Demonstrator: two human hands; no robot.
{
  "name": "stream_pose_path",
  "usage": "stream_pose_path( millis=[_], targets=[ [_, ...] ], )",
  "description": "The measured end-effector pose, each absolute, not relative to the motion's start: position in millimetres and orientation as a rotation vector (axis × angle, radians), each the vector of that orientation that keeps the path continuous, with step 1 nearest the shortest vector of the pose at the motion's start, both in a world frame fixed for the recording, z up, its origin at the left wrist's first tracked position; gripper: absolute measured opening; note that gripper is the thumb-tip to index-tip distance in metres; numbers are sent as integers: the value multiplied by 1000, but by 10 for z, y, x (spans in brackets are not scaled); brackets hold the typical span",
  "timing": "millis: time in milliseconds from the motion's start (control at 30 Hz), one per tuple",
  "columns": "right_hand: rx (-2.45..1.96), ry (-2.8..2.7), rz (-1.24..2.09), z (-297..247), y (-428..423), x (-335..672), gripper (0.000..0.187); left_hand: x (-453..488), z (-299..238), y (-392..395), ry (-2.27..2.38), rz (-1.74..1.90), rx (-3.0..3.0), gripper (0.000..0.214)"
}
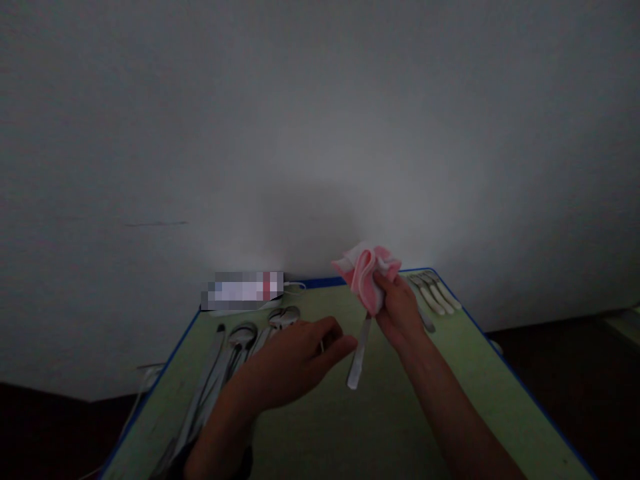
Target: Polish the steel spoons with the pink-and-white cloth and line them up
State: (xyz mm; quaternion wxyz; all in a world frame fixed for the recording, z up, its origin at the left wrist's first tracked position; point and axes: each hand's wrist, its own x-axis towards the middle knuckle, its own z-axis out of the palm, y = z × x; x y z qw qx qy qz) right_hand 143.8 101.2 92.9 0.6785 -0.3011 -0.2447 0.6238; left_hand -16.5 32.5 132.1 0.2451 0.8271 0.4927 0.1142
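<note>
- Found right hand point(400, 312) closed round pink cloth point(367, 272) and top of utensil point(358, 360).
- Noted left hand point(295, 360) half open, empty, just beside its handle.
- Judged utensil stiff, light, slippery; best held mid-handle.

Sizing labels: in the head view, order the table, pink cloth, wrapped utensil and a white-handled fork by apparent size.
1. green table
2. pink cloth
3. utensil, exposed part only, and white-handled fork: unranked, both look slim, and the fork lies farther away.
</note>
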Motion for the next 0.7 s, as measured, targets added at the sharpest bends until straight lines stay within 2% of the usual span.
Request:
stream_pose_path(
  millis=[100, 233, 467, 600, 700],
  targets=[
    [-650, -536, 1381, 965, 985, 1407, 23, -161, 1270, 340, 1353, 268, 2258, 42],
    [-634, -519, 1382, 981, 960, 1372, 27, -146, 1262, 350, 1270, 267, 2245, 35],
    [-613, -448, 1331, 991, 977, 1383, 28, -116, 1243, 363, 1207, 349, 2087, 22],
    [-609, -441, 1310, 973, 1006, 1396, 31, -128, 1215, 379, 1291, 423, 2205, 16],
    [-641, -452, 1317, 951, 1023, 1428, 26, -148, 1257, 381, 1317, 521, 2223, 13]
  ],
)
